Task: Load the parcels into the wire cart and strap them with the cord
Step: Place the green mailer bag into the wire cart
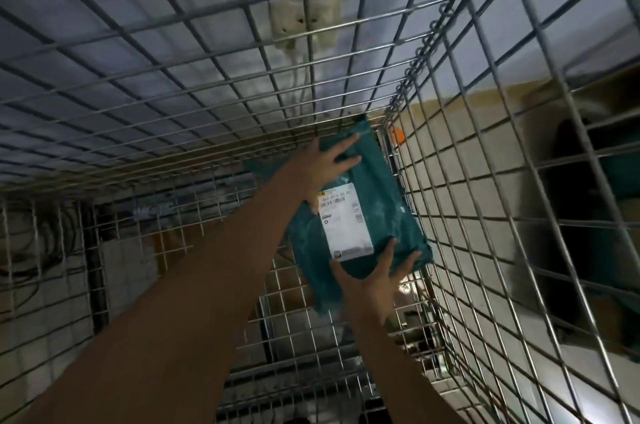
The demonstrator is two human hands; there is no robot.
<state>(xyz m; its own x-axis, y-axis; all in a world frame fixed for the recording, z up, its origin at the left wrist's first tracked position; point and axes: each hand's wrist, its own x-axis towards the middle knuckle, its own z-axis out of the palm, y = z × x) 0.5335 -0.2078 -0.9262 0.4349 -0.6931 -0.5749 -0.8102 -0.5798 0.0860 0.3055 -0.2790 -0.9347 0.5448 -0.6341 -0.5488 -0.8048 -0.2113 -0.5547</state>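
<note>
1. Two bare forearms reach from the bottom edge deep into the silver wire-mesh cart, both ending on one parcel.
2. Left hand lies flat on the far end of the teal soft plastic mailer parcel, fingers spread and straight, thumb near the label edge; pressing, not curled round it.
3. Right hand takes the near end from below, fingers straight up along the parcel's face; looks like an open-palm support, no pinch visible.
4. Parcel sits low inside the cart, against the right mesh wall near the far corner, tilted, white rectangular shipping label facing up.
5. Handling, my read: film looks crinkled and slack, so soft and floppy, probably light; glossy skin may slide under flat palms.
6. Best hold: the two short ends, as now, or pinch the loose film margin; avoid creasing the label.
7. No cord visible.
8. White wall socket block shows through the far mesh.
</note>
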